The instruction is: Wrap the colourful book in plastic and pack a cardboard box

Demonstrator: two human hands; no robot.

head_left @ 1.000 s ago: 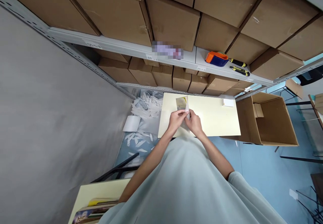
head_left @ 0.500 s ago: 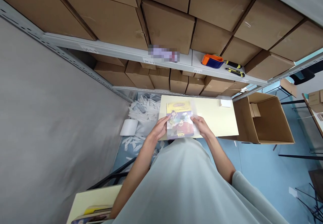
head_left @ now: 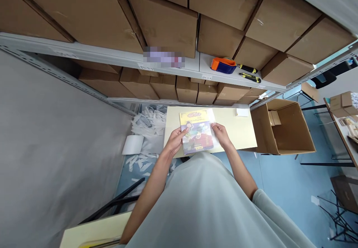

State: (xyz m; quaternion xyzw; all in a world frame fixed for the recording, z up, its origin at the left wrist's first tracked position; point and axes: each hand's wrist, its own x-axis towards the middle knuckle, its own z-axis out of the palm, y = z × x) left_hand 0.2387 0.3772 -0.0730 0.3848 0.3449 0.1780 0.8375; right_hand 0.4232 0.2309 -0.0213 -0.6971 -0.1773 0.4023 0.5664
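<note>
A thin book (head_left: pixel 197 133) with a yellow and purple illustrated cover is held up in front of me, over the near edge of the pale yellow table (head_left: pixel 237 131). Clear film seems to extend past its right side. My left hand (head_left: pixel 176 139) grips the book's left edge, thumb on the cover and fingers beneath. At the right edge, my right hand (head_left: pixel 220 133) is closed in a pinch on the book or its film; exactly which is too small to tell.
Cardboard boxes (head_left: pixel 162 24) fill the shelves ahead. An orange-blue tape dispenser (head_left: pixel 223 65) and two cutters (head_left: pixel 250 77) lie on the shelf edge. A white block (head_left: pixel 242 112) sits on the table. An open carton (head_left: pixel 291 126) stands right; paper strips (head_left: pixel 149 121) and a white roll (head_left: pixel 132 144) lie left.
The view has turned slightly, so the shelves and table appear shifted left. Both hands still hold the book, which is tilted a little more, and its cover shows more clearly.
</note>
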